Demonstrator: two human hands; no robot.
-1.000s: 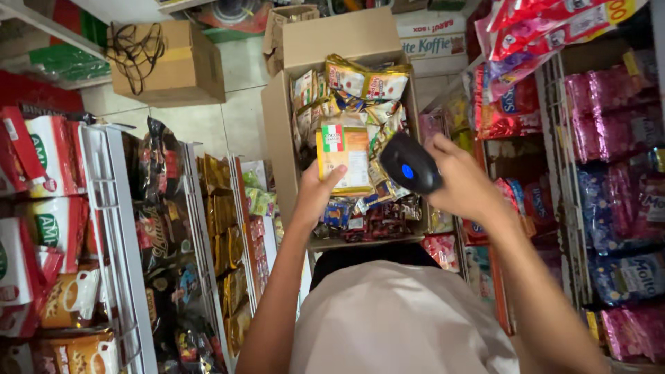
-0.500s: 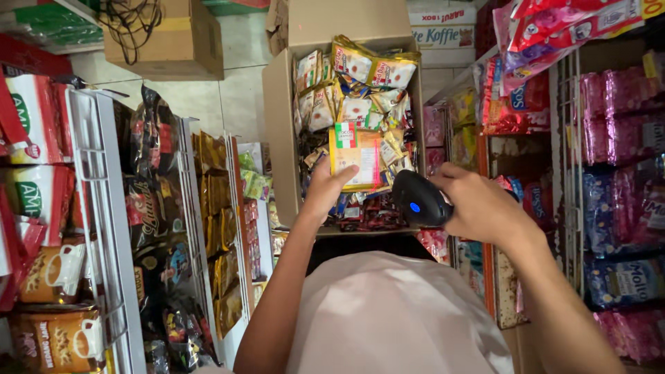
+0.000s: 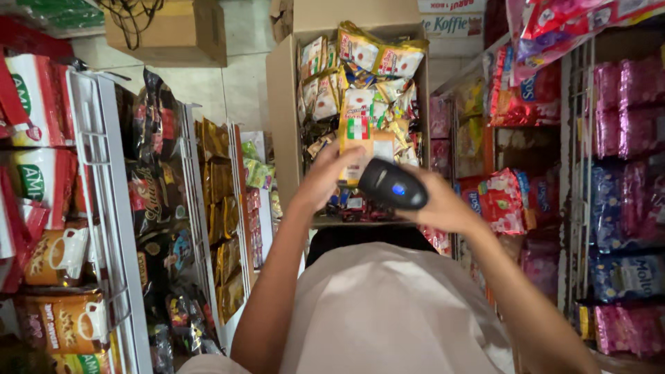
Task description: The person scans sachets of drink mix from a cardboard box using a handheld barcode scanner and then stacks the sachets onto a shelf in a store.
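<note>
The person stood in a narrow shop aisle, both arms raised in front of a pale shirt; the left hand was closed around the lower part of a flat packet, yellow and white with a small green, white and red patch, thumb and fingers pinching it so that it stood upright; the right hand was wrapped tightly around a black handheld scanner, whose rounded head showed a small blue light and sat just beside the packet's lower edge, touching or nearly touching it, though I could not tell which; both hands hung close together, directly in front of an open cardboard box crammed with similar sachets and packets in yellow, white and red; the held packet overlapped that heap from where I looked. To the left ran white wire racks carrying red and white bags, brown coffee pouches and gold packets; to the right stood shelves of pink, purple and blue wrapped goods; a second, closed cardboard box sat on the tiled floor beyond, a tangle of dark cable lying over it.
</note>
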